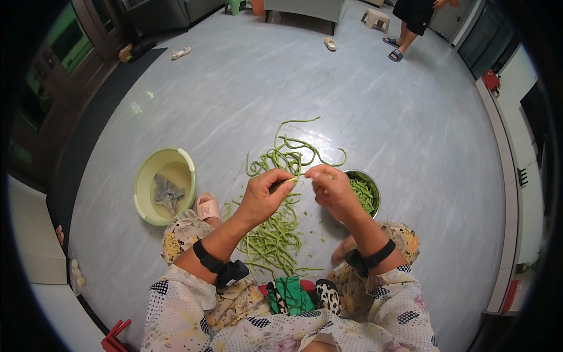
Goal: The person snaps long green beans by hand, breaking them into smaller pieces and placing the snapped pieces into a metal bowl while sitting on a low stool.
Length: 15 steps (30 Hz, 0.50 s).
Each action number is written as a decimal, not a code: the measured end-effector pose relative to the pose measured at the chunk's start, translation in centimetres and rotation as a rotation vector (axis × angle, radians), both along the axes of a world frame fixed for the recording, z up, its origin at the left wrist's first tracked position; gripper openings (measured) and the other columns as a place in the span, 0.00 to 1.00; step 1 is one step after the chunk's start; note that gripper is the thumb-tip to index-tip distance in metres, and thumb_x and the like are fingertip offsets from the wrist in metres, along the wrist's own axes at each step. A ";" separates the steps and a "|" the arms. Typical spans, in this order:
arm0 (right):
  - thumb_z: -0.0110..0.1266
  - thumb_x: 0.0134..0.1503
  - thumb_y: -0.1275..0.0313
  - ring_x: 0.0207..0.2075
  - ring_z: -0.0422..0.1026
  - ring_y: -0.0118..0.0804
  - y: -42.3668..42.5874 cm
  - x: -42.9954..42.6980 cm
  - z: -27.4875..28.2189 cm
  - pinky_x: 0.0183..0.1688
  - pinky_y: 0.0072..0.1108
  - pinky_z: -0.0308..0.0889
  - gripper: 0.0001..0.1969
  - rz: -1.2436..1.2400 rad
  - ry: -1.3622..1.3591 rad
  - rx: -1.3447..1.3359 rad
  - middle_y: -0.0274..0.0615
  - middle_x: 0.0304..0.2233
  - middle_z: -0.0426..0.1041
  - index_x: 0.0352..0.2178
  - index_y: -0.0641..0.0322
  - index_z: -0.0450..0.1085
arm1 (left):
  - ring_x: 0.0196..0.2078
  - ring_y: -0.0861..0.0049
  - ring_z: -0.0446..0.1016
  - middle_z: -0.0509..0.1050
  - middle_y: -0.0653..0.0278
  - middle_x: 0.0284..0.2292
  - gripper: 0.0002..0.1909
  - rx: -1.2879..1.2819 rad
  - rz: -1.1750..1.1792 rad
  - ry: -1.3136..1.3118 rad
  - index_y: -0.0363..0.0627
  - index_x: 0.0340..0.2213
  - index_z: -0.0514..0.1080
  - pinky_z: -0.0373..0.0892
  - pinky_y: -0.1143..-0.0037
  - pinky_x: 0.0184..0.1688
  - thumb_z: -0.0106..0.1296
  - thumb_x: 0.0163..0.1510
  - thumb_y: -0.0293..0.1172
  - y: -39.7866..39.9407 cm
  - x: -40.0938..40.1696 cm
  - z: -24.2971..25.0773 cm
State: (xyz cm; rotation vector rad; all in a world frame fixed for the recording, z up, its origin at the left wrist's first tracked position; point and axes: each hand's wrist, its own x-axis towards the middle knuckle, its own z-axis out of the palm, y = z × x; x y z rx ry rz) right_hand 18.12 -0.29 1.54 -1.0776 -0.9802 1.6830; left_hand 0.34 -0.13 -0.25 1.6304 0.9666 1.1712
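Note:
Both hands meet over the floor in front of me. My left hand [266, 192] pinches a green long bean [292, 179] between thumb and fingers. The fingertips of my right hand [335, 189] close on the thin end of that bean. Beyond the hands lies a tangle of whole long beans [281, 159] on the floor. Below them, between my feet, spreads a heap of pale green strips and pieces [273, 240]. To the right stands a round metal bowl [379, 206] holding short green bean pieces [363, 193], partly hidden behind my right hand.
A green plastic basin [143, 176] with cloudy water and a grey cloth [167, 192] stands at the left. A person in blue slippers [396, 54] stands far right, near a small stool [376, 19]. Loose shoes [330, 44] lie on the tiled floor [211, 97].

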 end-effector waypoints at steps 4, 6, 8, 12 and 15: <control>0.49 0.47 0.70 0.10 0.49 0.15 0.0 -0.8 -1.0 0.12 0.11 0.42 0.05 0.108 -0.016 0.030 0.24 0.12 0.55 0.25 0.60 0.65 | 0.21 0.84 0.65 0.69 0.65 0.20 0.05 0.101 -0.003 0.082 0.38 0.25 0.68 0.61 0.84 0.23 0.50 0.43 0.26 -0.1 0.0 0.6; 0.49 0.47 0.71 0.10 0.49 0.15 0.0 -0.9 -0.9 0.12 0.11 0.42 0.05 0.110 0.016 0.010 0.24 0.12 0.55 0.24 0.60 0.65 | 0.22 0.81 0.65 0.68 0.64 0.21 0.05 0.091 -0.004 0.070 0.38 0.25 0.69 0.61 0.83 0.23 0.51 0.42 0.25 0.1 0.1 0.4; 0.49 0.47 0.71 0.10 0.48 0.15 0.1 -0.9 -0.8 0.12 0.11 0.42 0.04 0.116 0.044 -0.006 0.25 0.12 0.55 0.24 0.60 0.64 | 0.21 0.81 0.65 0.68 0.64 0.21 0.05 0.115 0.004 0.069 0.38 0.24 0.68 0.61 0.83 0.23 0.51 0.42 0.25 0.4 0.1 0.4; 0.48 0.47 0.73 0.10 0.47 0.16 0.3 -0.9 -1.3 0.12 0.11 0.42 0.03 0.119 0.084 -0.047 0.25 0.12 0.55 0.22 0.59 0.64 | 0.25 0.86 0.65 0.66 0.67 0.23 0.03 0.152 0.000 0.151 0.36 0.24 0.68 0.62 0.85 0.25 0.51 0.43 0.22 0.3 0.0 0.9; 0.48 0.47 0.72 0.10 0.47 0.16 0.2 -1.0 -1.5 0.12 0.11 0.42 0.03 0.132 0.095 -0.052 0.25 0.12 0.54 0.22 0.59 0.63 | 0.25 0.85 0.65 0.67 0.66 0.23 0.04 0.172 -0.019 0.121 0.36 0.25 0.68 0.63 0.84 0.27 0.51 0.42 0.21 0.2 0.1 0.5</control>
